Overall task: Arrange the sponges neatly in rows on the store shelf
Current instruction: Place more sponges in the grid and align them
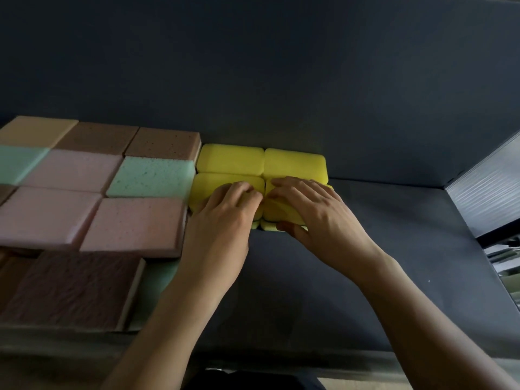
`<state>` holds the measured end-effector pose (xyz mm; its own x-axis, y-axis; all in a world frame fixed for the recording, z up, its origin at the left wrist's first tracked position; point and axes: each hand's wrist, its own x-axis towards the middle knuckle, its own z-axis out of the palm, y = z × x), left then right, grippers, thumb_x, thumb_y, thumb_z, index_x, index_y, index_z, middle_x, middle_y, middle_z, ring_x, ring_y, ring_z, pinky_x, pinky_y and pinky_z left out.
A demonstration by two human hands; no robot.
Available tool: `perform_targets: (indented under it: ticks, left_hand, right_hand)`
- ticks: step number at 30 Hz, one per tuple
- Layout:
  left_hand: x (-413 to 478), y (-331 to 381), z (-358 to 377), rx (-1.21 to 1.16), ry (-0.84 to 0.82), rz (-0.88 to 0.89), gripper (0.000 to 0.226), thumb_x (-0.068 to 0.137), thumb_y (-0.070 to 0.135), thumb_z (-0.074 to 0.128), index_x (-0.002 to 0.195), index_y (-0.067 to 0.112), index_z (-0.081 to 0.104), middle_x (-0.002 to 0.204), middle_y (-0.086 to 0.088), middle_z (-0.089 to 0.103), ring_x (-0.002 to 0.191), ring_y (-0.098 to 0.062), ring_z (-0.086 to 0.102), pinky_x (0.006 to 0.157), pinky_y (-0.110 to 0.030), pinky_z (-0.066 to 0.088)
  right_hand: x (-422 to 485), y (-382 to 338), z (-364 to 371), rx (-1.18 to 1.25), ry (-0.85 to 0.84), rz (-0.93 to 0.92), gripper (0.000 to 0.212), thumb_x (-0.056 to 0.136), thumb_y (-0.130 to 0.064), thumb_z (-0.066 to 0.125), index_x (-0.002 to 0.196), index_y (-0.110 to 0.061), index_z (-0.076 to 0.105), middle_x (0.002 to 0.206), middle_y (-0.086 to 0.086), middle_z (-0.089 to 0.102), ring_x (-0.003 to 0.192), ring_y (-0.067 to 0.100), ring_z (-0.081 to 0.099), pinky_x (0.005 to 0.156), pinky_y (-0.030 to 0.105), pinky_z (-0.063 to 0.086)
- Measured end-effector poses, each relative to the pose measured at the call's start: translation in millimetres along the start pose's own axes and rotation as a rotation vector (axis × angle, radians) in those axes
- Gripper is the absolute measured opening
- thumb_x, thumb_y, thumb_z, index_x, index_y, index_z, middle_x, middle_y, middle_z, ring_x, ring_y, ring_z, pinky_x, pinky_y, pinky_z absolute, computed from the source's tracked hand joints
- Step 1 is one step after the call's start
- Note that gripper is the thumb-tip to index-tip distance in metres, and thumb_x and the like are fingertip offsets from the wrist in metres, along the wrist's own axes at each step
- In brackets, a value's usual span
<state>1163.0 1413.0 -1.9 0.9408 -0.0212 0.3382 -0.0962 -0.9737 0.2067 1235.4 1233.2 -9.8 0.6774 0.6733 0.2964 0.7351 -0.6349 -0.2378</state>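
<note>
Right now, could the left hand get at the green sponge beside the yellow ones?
Probably yes: the left hand grips the front-left yellow sponge, and the green sponge lies right beside it, top uncovered.

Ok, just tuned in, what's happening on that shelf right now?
A person is tidying sponges on the dark shelf. The left hand grips the front-left yellow sponge, and the right hand pinches the front-right yellow sponge, thumb at its front edge. Directly behind them sit two back yellow sponges, side by side. To the left, pink, green and brown sponges already lie in rows.
</note>
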Motion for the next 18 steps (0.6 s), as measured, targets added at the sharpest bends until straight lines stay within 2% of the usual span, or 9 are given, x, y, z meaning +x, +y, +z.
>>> perform_targets:
  ticks: [2, 4, 6, 8, 14, 18]
  left_hand:
    - [-6, 3, -7, -0.004, -0.018, 0.0, 0.049, 0.07, 0.008, 0.079, 0.115, 0.017, 0.063, 0.125, -0.001, 0.059, 0.109, -0.025, 0.059, 0.076, -0.036, 0.051]
    - [-18, 8, -17, -0.006, -0.005, -0.008, 0.049, 0.07, 0.013, 0.08, 0.116, 0.017, 0.063, 0.126, -0.003, 0.059, 0.11, -0.025, 0.059, 0.079, -0.037, 0.051]
    - [-32, 13, -27, -0.007, 0.035, -0.023, 0.045, 0.074, 0.016, 0.076, 0.117, 0.017, 0.063, 0.127, -0.004, 0.057, 0.112, -0.025, 0.057, 0.083, -0.037, 0.049]
    - [-48, 16, -38, -0.006, 0.081, -0.055, 0.038, 0.08, 0.018, 0.071, 0.117, 0.016, 0.064, 0.128, -0.005, 0.057, 0.115, -0.025, 0.055, 0.087, -0.038, 0.048]
    - [-97, 14, -68, 0.056, 0.159, -0.204, 0.023, 0.089, 0.022, 0.062, 0.111, 0.014, 0.066, 0.123, -0.003, 0.058, 0.111, -0.022, 0.056, 0.088, -0.037, 0.046]
    - [-124, 2, -82, 0.087, 0.134, -0.287, 0.029, 0.086, 0.026, 0.066, 0.114, 0.017, 0.066, 0.124, -0.002, 0.058, 0.113, -0.021, 0.056, 0.09, -0.039, 0.049]
  right_hand:
    - [-3, -4, -4, 0.007, 0.007, -0.016, 0.06, 0.081, -0.038, 0.078, 0.133, -0.021, 0.055, 0.144, 0.0, 0.051, 0.138, 0.023, 0.042, 0.113, 0.042, 0.034]
    - [-7, -12, -10, 0.033, 0.055, -0.033, 0.054, 0.085, -0.04, 0.072, 0.132, -0.021, 0.055, 0.144, 0.0, 0.051, 0.14, 0.022, 0.04, 0.113, 0.04, 0.032]
    - [-10, -22, -17, 0.072, 0.103, -0.053, 0.046, 0.089, -0.036, 0.069, 0.13, -0.02, 0.058, 0.141, -0.001, 0.053, 0.137, 0.019, 0.043, 0.111, 0.037, 0.035]
    - [-13, -34, -22, 0.112, 0.122, -0.071, 0.039, 0.091, -0.031, 0.068, 0.127, -0.019, 0.06, 0.135, -0.002, 0.057, 0.13, 0.018, 0.049, 0.105, 0.039, 0.043]
    - [-17, -71, -19, 0.277, 0.088, -0.18, 0.03, 0.093, -0.027, 0.065, 0.122, -0.018, 0.063, 0.125, -0.006, 0.062, 0.117, 0.016, 0.057, 0.09, 0.037, 0.051]
    - [-12, -102, -10, 0.304, 0.073, -0.28, 0.034, 0.091, -0.026, 0.066, 0.124, -0.017, 0.062, 0.126, -0.003, 0.062, 0.117, 0.02, 0.057, 0.09, 0.039, 0.051]
